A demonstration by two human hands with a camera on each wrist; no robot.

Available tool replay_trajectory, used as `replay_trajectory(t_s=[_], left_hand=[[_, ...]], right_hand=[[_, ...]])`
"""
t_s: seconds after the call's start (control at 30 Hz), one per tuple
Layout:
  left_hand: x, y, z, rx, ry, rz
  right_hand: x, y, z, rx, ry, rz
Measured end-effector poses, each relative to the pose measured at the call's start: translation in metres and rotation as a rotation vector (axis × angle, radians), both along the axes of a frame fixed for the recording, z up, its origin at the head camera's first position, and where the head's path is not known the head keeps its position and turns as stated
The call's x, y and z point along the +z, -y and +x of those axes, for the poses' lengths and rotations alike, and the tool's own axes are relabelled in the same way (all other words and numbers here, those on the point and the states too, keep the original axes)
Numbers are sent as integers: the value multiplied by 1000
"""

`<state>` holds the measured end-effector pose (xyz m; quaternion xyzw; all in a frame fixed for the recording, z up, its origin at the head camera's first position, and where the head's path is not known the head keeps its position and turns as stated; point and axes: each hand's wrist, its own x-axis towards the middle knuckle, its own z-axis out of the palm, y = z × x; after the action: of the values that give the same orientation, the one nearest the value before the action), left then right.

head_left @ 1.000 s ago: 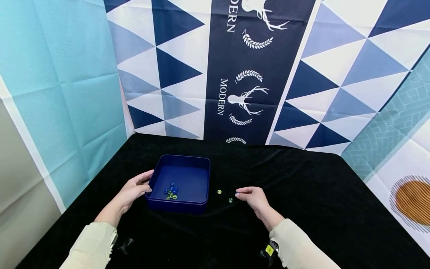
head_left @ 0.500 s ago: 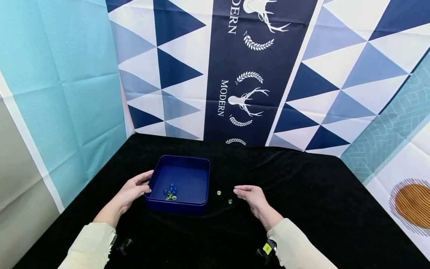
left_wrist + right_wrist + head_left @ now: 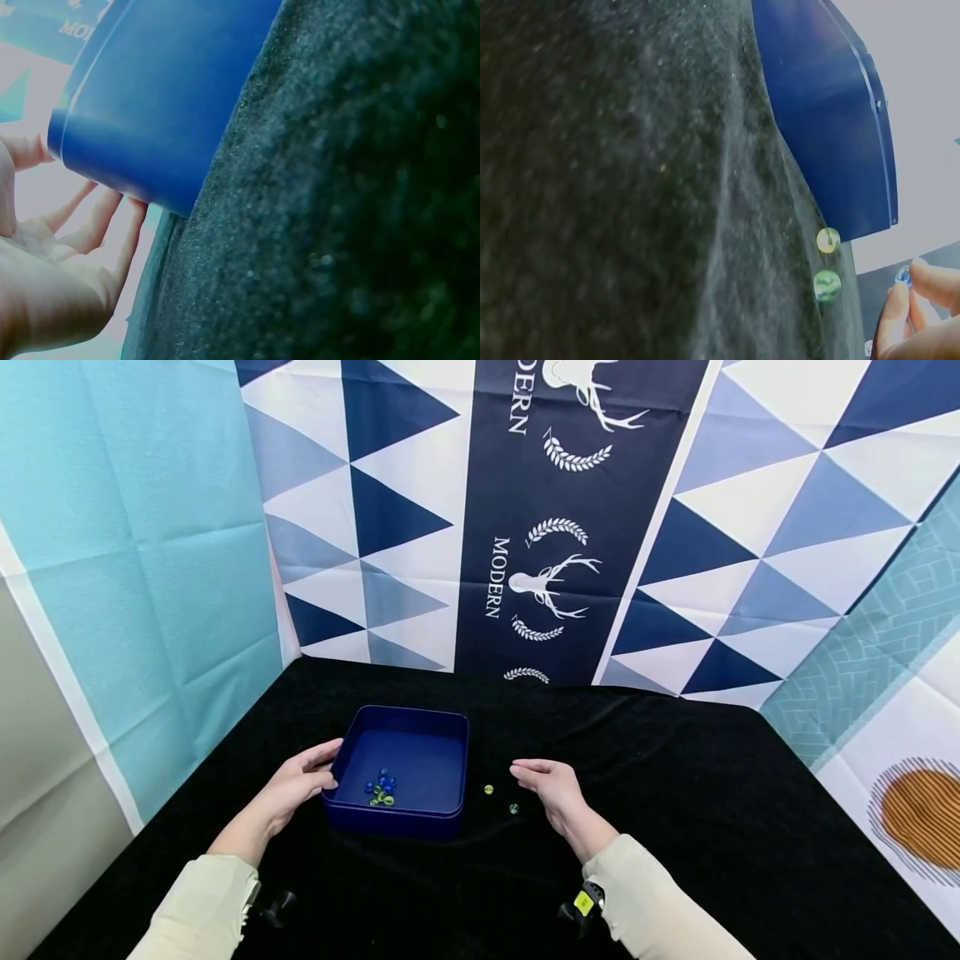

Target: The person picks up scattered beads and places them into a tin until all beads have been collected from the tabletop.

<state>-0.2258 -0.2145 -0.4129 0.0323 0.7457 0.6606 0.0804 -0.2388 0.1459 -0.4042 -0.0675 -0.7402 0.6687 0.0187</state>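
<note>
A dark blue square box [image 3: 397,822] stands on the black cloth, several blue and yellow-green marbles [image 3: 385,800] clustered near its front. At its left side, my left hand [image 3: 288,789] holds the box, thumb at the rim and fingers against the outer wall. To the right of the box, my right hand [image 3: 555,793] pinches a blue marble [image 3: 904,275] between thumb and fingertips above the cloth. Below that hand, a yellow marble [image 3: 489,789] and a green marble [image 3: 513,808] lie on the cloth, apart from each other.
A black cloth [image 3: 660,793] covers the table. Patterned fabric [image 3: 420,527] hangs behind it, with light blue fabric [image 3: 157,568] on the left. A dark wrist mount [image 3: 279,910] sits below the left sleeve, and a yellow-tagged one [image 3: 583,903] below the right.
With the blue marble, my right hand has risen from the cloth and shifted slightly left toward the box. My left hand and the box have stayed in place.
</note>
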Motion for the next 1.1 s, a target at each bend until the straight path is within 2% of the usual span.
replay_trajectory(t_s=[0.57, 1.1], left_hand=[[0, 1, -2, -13, -4, 21], [0, 1, -2, -14, -2, 15]], right_hand=[[10, 28, -8, 6, -16, -116], [23, 63, -17, 8, -21, -78]])
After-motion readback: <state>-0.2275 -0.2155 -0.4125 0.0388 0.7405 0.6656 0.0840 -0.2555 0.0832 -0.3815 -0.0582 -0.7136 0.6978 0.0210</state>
